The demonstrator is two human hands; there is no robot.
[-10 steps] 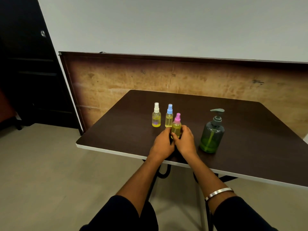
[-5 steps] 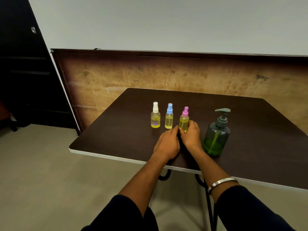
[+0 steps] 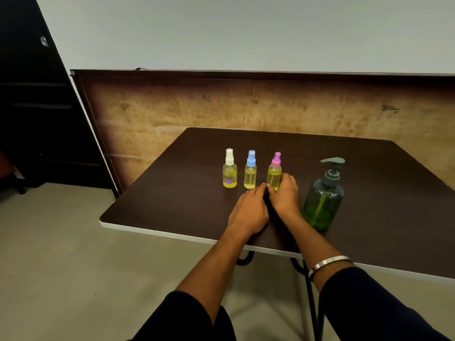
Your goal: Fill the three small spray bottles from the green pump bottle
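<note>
Three small spray bottles stand upright in a row on the dark table [image 3: 177, 193], each holding yellow liquid: a white-capped bottle [image 3: 230, 169], a blue-capped bottle [image 3: 250, 170] and a pink-capped bottle [image 3: 274, 169]. My right hand [image 3: 284, 193] curls around the base of the pink-capped bottle. Fingertips of my left hand [image 3: 250, 210] touch that bottle's lower left side. The green pump bottle [image 3: 323, 195] stands to the right, about a third full of green liquid, with its pump head on.
The table's white front edge [image 3: 172, 233] runs below my wrists. A brown board [image 3: 172, 112] leans on the wall behind the table. A dark door [image 3: 32, 107] is at the far left. A metal bangle [image 3: 327, 263] sits on my right wrist.
Both hands carried the pink-capped bottle away from me and to the right, setting it in line with the other two spray bottles.
</note>
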